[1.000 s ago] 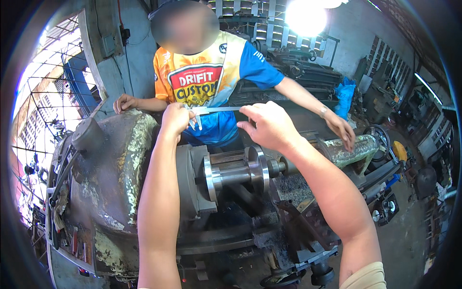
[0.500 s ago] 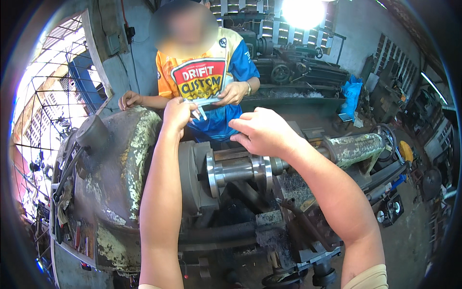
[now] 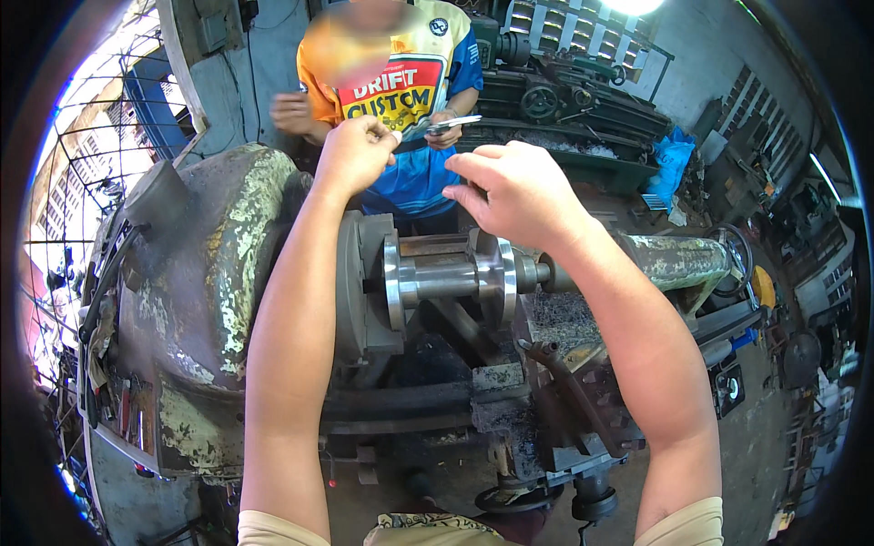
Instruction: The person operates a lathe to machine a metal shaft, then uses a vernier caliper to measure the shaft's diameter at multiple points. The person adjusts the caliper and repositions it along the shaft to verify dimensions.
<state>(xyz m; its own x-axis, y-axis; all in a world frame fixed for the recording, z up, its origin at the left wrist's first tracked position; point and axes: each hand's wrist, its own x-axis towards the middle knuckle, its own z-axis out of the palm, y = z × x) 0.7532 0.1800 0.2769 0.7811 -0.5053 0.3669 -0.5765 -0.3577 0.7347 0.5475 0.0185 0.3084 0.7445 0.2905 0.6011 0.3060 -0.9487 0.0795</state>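
Both hands are lifting above the flanged steel workpiece (image 3: 446,278) chucked in the lathe (image 3: 218,309): left hand (image 3: 355,150) pinching something small, right hand (image 3: 519,191) now half-curled, empty; the caliper (image 3: 452,121) is moving to the co-worker's hand (image 3: 444,133) beyond.

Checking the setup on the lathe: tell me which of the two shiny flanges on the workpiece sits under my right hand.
The right-hand flange, the disc toward the tailstock. Your right hand hovers just above it; the other flange sits against the chuck.
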